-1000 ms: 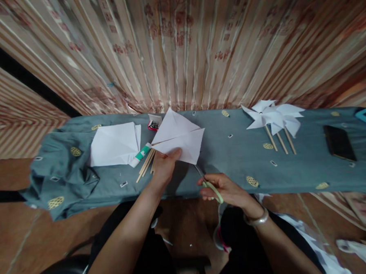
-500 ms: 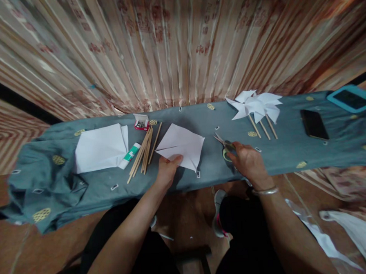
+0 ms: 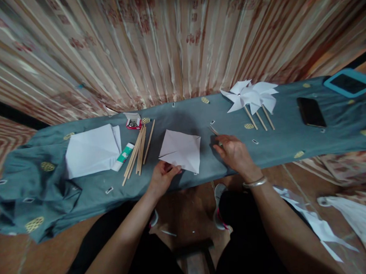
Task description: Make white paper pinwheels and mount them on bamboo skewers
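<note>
A white paper square (image 3: 181, 149) with cuts running in from its corners lies flat on the grey-blue cloth (image 3: 176, 125) of a long table. My left hand (image 3: 163, 177) pinches its near left corner. To the right of the paper, my right hand (image 3: 234, 152) rests on the cloth over the scissors (image 3: 215, 132); only the blade tips show past the fingers. A bundle of wooden sticks (image 3: 138, 152) and a green-and-white glue tube (image 3: 123, 156) lie left of the paper.
A stack of white sheets (image 3: 91, 151) lies at the left, a small open box of pins (image 3: 133, 122) behind the sticks. Three finished paper pinwheels (image 3: 251, 96) lie at the back right, then a black phone (image 3: 311, 112) and a blue-edged tablet (image 3: 348, 82). A curtain hangs behind.
My right hand carried the scissors from below the table edge up onto the cloth, right of the paper. The paper, held up a second ago, now lies flat.
</note>
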Motion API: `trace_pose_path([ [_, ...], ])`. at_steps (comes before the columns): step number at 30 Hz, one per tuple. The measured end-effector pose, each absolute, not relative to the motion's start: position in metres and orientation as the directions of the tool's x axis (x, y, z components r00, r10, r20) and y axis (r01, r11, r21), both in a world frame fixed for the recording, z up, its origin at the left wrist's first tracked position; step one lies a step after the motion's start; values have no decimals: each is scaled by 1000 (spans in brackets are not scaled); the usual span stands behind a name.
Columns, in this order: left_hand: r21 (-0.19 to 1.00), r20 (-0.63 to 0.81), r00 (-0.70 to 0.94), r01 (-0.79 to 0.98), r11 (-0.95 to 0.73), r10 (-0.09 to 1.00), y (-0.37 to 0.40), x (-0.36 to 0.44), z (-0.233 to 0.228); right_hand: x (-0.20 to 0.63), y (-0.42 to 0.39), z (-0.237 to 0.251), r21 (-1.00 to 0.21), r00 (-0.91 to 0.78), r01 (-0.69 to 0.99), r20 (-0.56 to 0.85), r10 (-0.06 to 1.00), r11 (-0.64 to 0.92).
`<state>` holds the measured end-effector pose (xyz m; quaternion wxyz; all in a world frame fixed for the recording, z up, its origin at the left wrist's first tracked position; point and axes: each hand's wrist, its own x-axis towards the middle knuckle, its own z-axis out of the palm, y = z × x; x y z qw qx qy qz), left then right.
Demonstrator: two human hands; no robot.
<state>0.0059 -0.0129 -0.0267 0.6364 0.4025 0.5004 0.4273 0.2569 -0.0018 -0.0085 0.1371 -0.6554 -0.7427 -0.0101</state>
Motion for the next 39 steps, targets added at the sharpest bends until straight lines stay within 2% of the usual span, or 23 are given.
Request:
trace_pose_path([
  [4, 983, -181, 131, -5, 184, 975, -17, -10, -22, 245, 0, -10, -215, -153, 955, 231, 961, 203],
  [8, 980, -132, 30, 153, 126, 991, -16, -25, -17, 236, 2, -14, -195, -190, 951, 246, 950, 241],
  [11, 974, -13, -25, 225, 19, 1000, -13, -34, -17, 226, 5, -18, -202, -226, 940, 241, 944, 277],
  [14, 937, 99, -2, 336, -92, 995, -9, -45, -16, 214, 8, -21, -228, -243, 925, 258, 935, 303],
  [18, 833, 216, -28, 527, -169, 976, -1, -72, -10, 200, 10, -23, -274, -268, 899, 274, 924, 342],
  [23, 637, 311, -103, 760, -127, 945, 13, -119, -9, 193, 11, -25, -308, -293, 875, 278, 915, 374],
  [28, 478, 249, -56, 876, -72, 967, 18, -143, -19, 192, 12, -25, -329, -294, 860, 306, 906, 390],
  [32, 396, 193, -22, 916, -58, 981, 17, -143, -23, 190, 13, -22, -330, -285, 864, 303, 909, 381],
  [34, 398, 196, -37, 916, -45, 980, 18, -142, -22, 189, 13, -20, -333, -282, 866, 293, 914, 373],
  [36, 448, 210, -71, 893, -31, 975, 19, -140, -19, 188, 13, -18, -342, -281, 863, 287, 916, 371],
  [39, 662, 201, -175, 750, -2, 964, 19, -130, -14, 187, 12, -16, -392, -261, 844, 295, 919, 365],
])
